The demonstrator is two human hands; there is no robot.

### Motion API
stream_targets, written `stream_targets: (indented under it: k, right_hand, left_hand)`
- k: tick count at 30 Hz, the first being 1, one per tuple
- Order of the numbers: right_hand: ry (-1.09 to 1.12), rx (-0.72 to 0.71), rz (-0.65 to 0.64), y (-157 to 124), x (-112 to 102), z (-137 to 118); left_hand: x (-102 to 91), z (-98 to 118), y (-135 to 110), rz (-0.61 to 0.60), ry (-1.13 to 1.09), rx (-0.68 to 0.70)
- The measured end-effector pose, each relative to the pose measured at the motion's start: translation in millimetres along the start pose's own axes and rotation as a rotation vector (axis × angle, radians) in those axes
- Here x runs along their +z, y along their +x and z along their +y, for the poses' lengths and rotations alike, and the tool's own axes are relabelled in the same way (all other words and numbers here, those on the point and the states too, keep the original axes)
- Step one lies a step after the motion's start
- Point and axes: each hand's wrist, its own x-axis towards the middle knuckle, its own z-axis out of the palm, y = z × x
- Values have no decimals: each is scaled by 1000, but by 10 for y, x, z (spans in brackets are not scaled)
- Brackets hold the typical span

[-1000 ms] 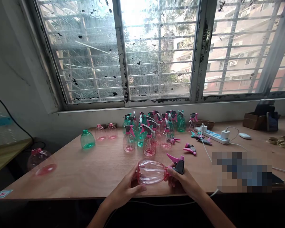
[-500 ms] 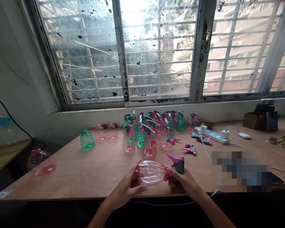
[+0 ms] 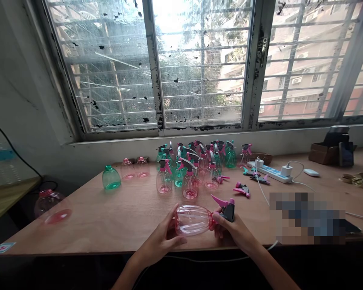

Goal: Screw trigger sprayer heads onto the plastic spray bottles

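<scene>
A clear pink spray bottle (image 3: 193, 220) lies on its side in the air over the table's front edge, its base to the left. Round that base curl the fingers and thumb of my left hand (image 3: 161, 238). At the bottle's neck my right hand (image 3: 233, 231) grips the black and pink spray head (image 3: 228, 209), its pink trigger pointing up and left. Whether the head is fully screwed on cannot be told, since my fingers cover the joint. Beyond my hands stand several pink and green spray bottles (image 3: 190, 186) with heads fitted.
Loose spray heads (image 3: 242, 190) lie right of the group. Headless bottles stand left: a green one (image 3: 111, 178), two small pink ones and a larger pink one (image 3: 53, 207). On the right are a power strip (image 3: 270, 172), cables, a cardboard box (image 3: 320, 154) and a pixelated patch.
</scene>
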Motion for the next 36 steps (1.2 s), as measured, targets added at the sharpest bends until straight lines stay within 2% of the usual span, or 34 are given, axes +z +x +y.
stream_targets:
  k: [18,31,36]
  right_hand:
    - [3,0,-7,-7,-4,-13]
    - [-12,12,13,-5,27,-41]
    - [-47,-3,-47,-20,20,-63]
  left_hand:
    - [11,25,-16,26,27,-1]
    - [-13,-81,-12,88,101,-27]
    - [-17,-41,-25,94,93,-3]
